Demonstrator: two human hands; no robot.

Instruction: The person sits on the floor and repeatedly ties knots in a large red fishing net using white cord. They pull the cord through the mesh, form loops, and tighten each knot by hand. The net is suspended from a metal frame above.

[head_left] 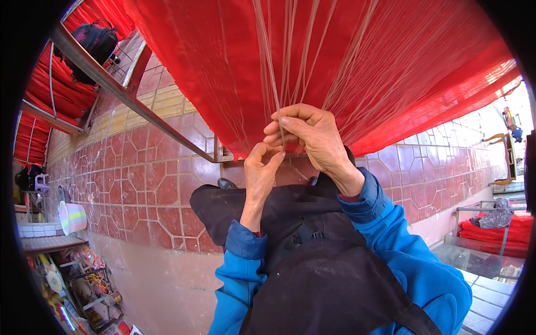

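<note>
A wide red cloth (223,67) hangs in front of me, with many pale threads (304,61) running down across it and gathering toward my hands. My left hand (261,170) is closed, thumb and fingers pinching the lower end of a thin bundle of threads. Just above and to the right, my right hand (315,137) pinches the same bundle between thumb and forefinger. The two sets of fingertips are close together below the cloth's lower edge. Other threads fan out to the right over the red cloth, apart from my fingers.
A metal frame bar (128,97) slants along the left of the cloth. A striped bucket (72,218) and a cluttered shelf (84,279) stand at the left. More red cloth (497,231) lies at the right. The red tiled floor (139,190) spreads below.
</note>
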